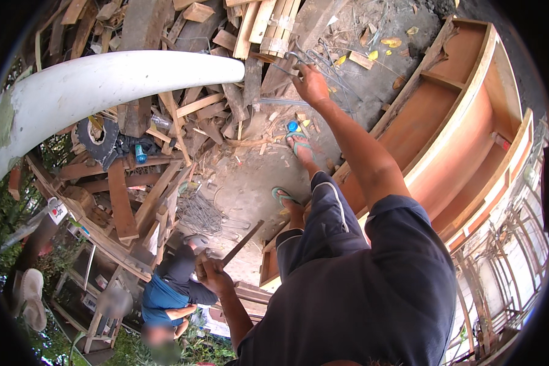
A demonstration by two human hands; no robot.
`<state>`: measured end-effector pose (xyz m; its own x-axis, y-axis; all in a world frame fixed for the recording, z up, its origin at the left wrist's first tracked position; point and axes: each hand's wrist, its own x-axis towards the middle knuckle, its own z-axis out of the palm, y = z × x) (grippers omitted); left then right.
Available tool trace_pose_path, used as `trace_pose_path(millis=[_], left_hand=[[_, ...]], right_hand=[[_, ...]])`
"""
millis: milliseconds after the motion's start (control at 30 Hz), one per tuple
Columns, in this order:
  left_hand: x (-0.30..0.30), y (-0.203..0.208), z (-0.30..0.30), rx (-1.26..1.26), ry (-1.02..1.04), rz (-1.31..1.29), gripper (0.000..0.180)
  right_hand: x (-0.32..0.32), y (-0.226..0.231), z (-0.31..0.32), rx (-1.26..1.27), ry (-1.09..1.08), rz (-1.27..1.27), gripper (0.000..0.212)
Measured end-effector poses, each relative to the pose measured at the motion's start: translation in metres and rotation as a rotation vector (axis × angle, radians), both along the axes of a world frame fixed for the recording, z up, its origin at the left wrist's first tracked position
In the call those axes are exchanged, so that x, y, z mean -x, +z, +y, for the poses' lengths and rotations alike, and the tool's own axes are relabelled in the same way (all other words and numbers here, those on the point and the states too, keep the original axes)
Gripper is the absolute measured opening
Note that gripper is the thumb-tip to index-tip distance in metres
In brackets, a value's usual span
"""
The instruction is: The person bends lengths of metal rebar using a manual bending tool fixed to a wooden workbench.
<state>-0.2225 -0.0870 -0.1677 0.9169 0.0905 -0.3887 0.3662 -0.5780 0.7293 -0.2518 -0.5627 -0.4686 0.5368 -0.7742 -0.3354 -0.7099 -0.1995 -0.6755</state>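
Observation:
My right hand is stretched far forward, its fingers closed on a thin bent metal rod with a hooked end. More loose thin rods lie on the ground just beyond it. My left hand is nearer my body, wrapped round the lower end of a flat, dark, narrow bar. That bar points up and to the right; whether it is metal or wood I cannot tell. A heap of bent wire pieces lies on the ground ahead of my left hand.
Scrap wood is piled at the far left, under a curved white pipe-like piece. A long wooden frame with compartments runs along my right. Another person in a blue shirt sits at lower left. My sandalled feet stand between.

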Motion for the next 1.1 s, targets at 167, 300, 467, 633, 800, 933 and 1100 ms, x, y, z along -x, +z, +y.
trace_pose_path(millis=[167, 300, 467, 633, 800, 933, 1100], left_hand=[[-0.001, 0.003, 0.003, -0.192, -0.271, -0.115, 0.029], [-0.003, -0.003, 0.014, -0.159, -0.273, -0.076, 0.033], [0.004, 0.000, -0.018, 0.259, 0.211, 0.096, 0.024], [0.014, -0.006, -0.020, 0.329, 0.223, 0.143, 0.020], [0.025, -0.003, -0.006, 0.378, 0.136, 0.187, 0.019], [0.032, 0.003, 0.012, 0.403, 0.090, 0.172, 0.021], [0.043, 0.001, 0.051, 0.441, 0.035, 0.136, 0.020]], right_hand=[[-0.048, -0.010, 0.003, -0.155, 0.032, 0.187, 0.042], [-0.023, -0.004, -0.003, -0.102, 0.083, 0.099, 0.036], [0.072, 0.061, -0.006, 0.170, 0.106, -0.089, 0.025], [0.143, 0.150, 0.000, -0.044, 0.053, -0.074, 0.016], [0.148, 0.235, 0.021, 0.126, -0.107, -0.385, 0.019], [0.145, 0.302, 0.020, 0.314, -0.344, -0.574, 0.030], [0.166, 0.356, 0.020, 0.297, -0.633, -0.616, 0.038]])
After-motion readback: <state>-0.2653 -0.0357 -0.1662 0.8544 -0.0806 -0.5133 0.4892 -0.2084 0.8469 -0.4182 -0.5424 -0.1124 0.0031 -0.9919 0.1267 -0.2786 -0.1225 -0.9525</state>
